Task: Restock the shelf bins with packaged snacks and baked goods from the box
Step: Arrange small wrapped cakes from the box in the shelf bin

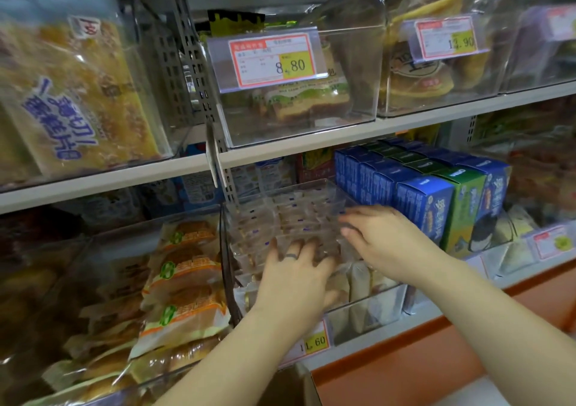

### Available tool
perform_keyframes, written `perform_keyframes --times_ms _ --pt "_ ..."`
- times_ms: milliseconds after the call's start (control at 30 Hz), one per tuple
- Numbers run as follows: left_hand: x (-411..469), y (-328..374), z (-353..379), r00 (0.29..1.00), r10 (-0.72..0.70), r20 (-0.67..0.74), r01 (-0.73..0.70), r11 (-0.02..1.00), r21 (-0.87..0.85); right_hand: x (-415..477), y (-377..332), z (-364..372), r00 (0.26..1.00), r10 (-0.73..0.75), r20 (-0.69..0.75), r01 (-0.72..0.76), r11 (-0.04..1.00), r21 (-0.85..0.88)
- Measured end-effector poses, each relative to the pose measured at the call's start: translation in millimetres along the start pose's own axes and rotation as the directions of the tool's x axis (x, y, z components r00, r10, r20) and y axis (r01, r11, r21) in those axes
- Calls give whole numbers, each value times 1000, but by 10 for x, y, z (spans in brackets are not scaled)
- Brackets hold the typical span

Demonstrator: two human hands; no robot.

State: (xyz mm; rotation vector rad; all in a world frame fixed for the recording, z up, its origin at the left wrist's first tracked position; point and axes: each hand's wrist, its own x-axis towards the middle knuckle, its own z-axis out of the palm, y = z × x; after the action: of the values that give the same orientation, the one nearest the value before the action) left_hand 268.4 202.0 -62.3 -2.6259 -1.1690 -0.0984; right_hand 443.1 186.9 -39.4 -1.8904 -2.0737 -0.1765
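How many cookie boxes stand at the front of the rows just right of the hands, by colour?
Blue boxes: 2
Green box: 1
Total: 3
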Motion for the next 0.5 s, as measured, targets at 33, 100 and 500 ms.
perform_keyframes --times_ms 33,100,500 --pt "36 8 -26 999 23 -42 -24 1000 -7 68 -11 16 1000 -2 -3 2 1000 21" --pt "88 -81 -96 999 -42 9 43 989 -141 149 14 55 997 17 76 -23 997 77" --pt "295 -269 -24 957 -181 225 261 878 -401 305 -26 -58 987 6 159 -8 1000 13"
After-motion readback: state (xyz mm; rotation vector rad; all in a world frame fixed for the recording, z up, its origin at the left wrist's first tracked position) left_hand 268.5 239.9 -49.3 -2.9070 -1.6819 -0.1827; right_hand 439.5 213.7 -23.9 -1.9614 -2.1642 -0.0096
